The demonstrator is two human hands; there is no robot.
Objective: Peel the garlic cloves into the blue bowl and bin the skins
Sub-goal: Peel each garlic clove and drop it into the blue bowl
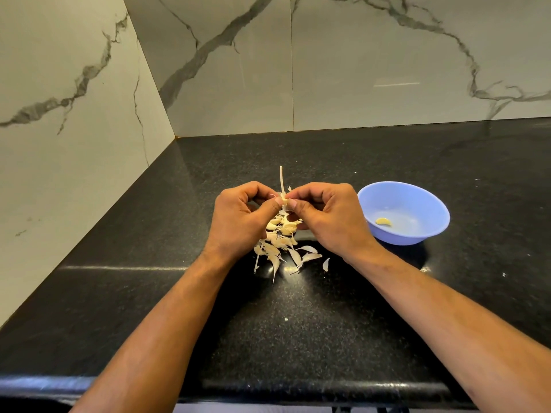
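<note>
Both hands meet above a black countertop and pinch one garlic clove [284, 200] between thumbs and fingertips. My left hand [243, 217] holds it from the left, my right hand [325, 217] from the right. Bits of skin stick out of the clove. Under the hands lies a pile of garlic cloves and skins [281, 247]. A thin pale garlic stem [281, 177] lies on the counter just beyond the hands. To the right stands the blue bowl [403, 201] with one peeled clove [383, 221] inside. No bin is in view.
The black countertop [328, 317] ends in a rounded front edge near me. Marble-patterned walls close the left side and the back, meeting in a corner at the far left. Small skin flecks dot the counter.
</note>
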